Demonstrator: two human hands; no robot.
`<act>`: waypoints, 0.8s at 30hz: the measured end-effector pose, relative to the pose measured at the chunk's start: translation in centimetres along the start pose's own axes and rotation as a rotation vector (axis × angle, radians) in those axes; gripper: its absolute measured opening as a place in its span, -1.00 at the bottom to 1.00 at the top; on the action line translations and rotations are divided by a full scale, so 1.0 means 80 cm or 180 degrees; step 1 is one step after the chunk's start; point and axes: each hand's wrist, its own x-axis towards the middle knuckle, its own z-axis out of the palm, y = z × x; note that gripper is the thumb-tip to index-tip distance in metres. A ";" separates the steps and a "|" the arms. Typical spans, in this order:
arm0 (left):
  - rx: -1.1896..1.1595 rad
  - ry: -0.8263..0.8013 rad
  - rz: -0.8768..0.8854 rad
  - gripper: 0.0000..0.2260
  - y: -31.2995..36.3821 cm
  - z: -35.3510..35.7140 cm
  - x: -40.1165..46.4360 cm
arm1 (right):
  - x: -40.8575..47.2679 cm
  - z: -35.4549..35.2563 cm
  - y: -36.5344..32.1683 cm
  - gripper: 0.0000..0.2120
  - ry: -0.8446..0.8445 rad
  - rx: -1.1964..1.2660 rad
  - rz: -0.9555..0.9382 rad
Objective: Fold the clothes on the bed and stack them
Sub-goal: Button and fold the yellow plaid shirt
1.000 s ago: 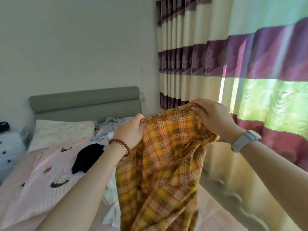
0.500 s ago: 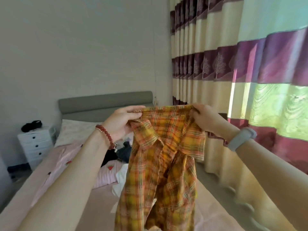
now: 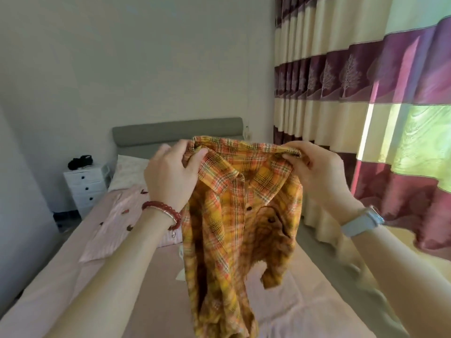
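Right now you hold the yellow plaid shirt up in the air above the bed, your left hand pinching one shoulder and your right hand pinching the other. Its hem hangs down over the near pink sheet. The pink striped quilt lies far left, the curtain right, with floor between it and the bed's right edge.

Daylight glows through curtain; edges blurred, warped.
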 end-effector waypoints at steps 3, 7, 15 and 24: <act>-0.0374 0.0075 -0.0245 -0.70 0.007 0.010 -0.011 | -0.001 0.014 -0.001 -0.79 0.0556 -0.0304 -0.0363; -0.1014 0.0191 -0.0002 -0.91 0.000 0.016 -0.009 | 0.003 0.044 -0.006 -0.80 0.0730 0.0216 -0.0177; -0.0877 0.0016 -0.0161 -0.71 -0.113 0.074 0.018 | 0.044 0.152 0.008 -0.78 0.0616 0.0299 -0.0220; 0.0568 -0.1192 -0.0825 -0.57 -0.355 0.301 0.003 | 0.046 0.460 0.140 -0.70 -0.1041 -0.0646 0.0574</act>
